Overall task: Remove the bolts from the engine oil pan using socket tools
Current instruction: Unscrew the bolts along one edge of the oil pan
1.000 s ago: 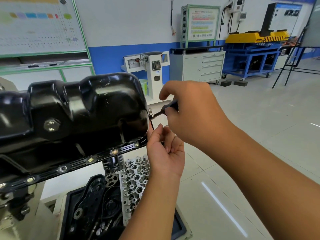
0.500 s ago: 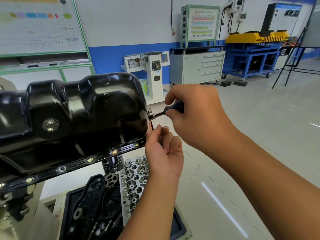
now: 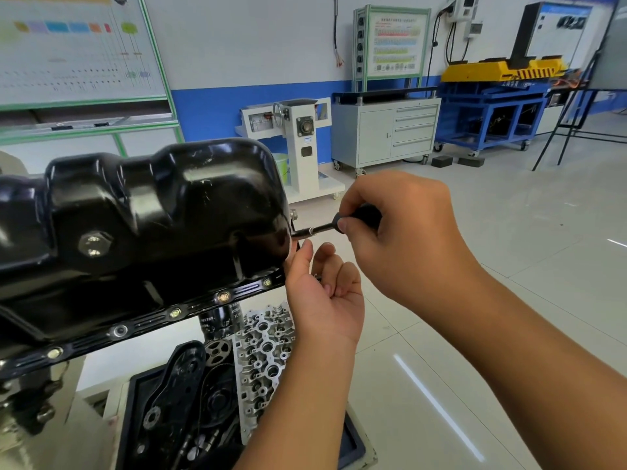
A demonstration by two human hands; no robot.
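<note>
Glossy black steel oil pan (image 3: pixel 142 225) sits flange-up; right hand (image 3: pixel 400 232) grips a black-handled socket driver (image 3: pixel 339 223) at its end, left hand (image 3: pixel 322 290) cupped loosely just below, holding nothing I can see.

The oil filter (image 3: pixel 220 320) carries white lettering, too small to read.

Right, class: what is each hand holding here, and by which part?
The right hand grips the black-handled socket driver by its handle. The left hand is cupped below it; something small shows at its fingers, too small to identify.
</note>
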